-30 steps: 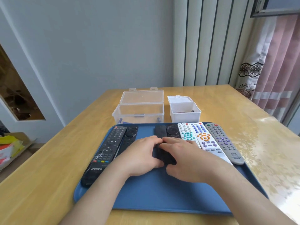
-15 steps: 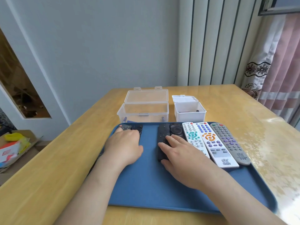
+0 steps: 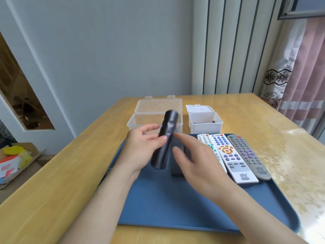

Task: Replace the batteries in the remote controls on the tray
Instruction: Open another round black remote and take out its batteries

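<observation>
Left hand (image 3: 140, 150): I see my grip wrapped around a black remote (image 3: 166, 140), lifted and tilted above the blue tray (image 3: 175, 208).
Right hand (image 3: 191, 159): fingers spread, holding nothing, hovering over another black remote (image 3: 176, 170) lying on the tray.
Bench (image 3: 52, 191): carries the tray.

Small dark print at the foot of the white remote (image 3: 233, 160), too small to read, similar faint print at the foot of the grey remote (image 3: 249, 154), equally unreadable, no other lettering legible
</observation>
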The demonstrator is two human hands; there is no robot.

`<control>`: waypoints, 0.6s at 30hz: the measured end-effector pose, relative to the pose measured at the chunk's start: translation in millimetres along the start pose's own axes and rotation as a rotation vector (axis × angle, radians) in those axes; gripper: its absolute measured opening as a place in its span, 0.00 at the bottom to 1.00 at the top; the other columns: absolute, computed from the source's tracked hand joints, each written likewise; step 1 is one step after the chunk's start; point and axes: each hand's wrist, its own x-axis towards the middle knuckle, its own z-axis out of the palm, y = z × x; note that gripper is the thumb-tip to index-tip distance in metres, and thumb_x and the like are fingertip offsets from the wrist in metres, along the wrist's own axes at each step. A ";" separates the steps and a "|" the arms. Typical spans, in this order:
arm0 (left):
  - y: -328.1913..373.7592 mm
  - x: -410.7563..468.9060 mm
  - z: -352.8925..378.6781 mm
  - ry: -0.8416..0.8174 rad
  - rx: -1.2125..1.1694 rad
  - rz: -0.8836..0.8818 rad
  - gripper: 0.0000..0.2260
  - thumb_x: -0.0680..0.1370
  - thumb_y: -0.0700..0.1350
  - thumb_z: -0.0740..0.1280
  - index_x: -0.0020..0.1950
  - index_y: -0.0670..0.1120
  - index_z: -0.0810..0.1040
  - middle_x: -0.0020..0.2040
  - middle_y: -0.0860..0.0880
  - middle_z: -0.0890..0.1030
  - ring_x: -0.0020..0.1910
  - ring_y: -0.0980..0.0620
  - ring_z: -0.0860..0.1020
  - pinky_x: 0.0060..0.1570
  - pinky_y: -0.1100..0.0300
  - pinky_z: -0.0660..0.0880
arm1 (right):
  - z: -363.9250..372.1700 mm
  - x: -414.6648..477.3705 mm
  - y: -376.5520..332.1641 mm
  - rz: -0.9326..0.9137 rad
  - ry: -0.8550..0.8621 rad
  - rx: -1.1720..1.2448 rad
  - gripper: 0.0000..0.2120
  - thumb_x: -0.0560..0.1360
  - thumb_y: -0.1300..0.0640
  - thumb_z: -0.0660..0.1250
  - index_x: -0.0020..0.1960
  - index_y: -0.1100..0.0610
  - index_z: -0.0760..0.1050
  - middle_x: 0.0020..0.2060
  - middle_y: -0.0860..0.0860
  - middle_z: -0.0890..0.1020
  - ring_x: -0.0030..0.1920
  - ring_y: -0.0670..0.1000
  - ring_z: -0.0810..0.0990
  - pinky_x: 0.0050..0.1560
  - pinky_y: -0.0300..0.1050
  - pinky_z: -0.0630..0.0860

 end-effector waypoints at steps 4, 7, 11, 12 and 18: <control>1.8 -11.4 22.8 -0.076 -0.502 -0.055 0.11 0.77 0.35 0.67 0.59 0.41 0.78 0.51 0.43 0.85 0.47 0.47 0.84 0.51 0.48 0.79 | -7.8 2.5 -21.6 0.450 -0.087 0.947 0.09 0.82 0.53 0.59 0.56 0.42 0.75 0.46 0.49 0.85 0.45 0.51 0.85 0.45 0.49 0.83; -1.7 -14.0 29.3 -0.080 -0.500 0.005 0.09 0.76 0.37 0.68 0.56 0.43 0.79 0.49 0.44 0.85 0.45 0.49 0.83 0.46 0.52 0.80 | -4.8 0.4 -19.2 0.516 -0.092 1.006 0.12 0.82 0.51 0.58 0.59 0.54 0.77 0.47 0.58 0.82 0.37 0.53 0.82 0.35 0.45 0.79; -2.6 -17.1 33.9 -0.026 -0.259 0.098 0.06 0.77 0.44 0.69 0.51 0.43 0.81 0.40 0.46 0.85 0.35 0.47 0.78 0.33 0.59 0.76 | -1.6 1.1 -12.6 0.552 -0.044 0.940 0.16 0.83 0.50 0.57 0.57 0.61 0.76 0.37 0.56 0.80 0.30 0.52 0.76 0.30 0.43 0.74; -2.6 -17.0 34.2 -0.004 -0.199 0.103 0.08 0.77 0.47 0.69 0.50 0.42 0.81 0.36 0.47 0.84 0.32 0.49 0.76 0.29 0.60 0.75 | -1.2 0.9 -11.7 0.552 -0.049 0.927 0.16 0.83 0.50 0.57 0.56 0.62 0.75 0.36 0.55 0.80 0.30 0.53 0.76 0.30 0.43 0.74; -0.8 -15.8 27.9 0.082 -0.172 0.090 0.08 0.75 0.46 0.71 0.47 0.40 0.81 0.33 0.49 0.84 0.26 0.59 0.75 0.26 0.67 0.71 | 2.6 -2.6 -14.4 0.505 -0.071 0.885 0.12 0.83 0.54 0.58 0.56 0.60 0.75 0.40 0.56 0.81 0.31 0.55 0.78 0.32 0.46 0.77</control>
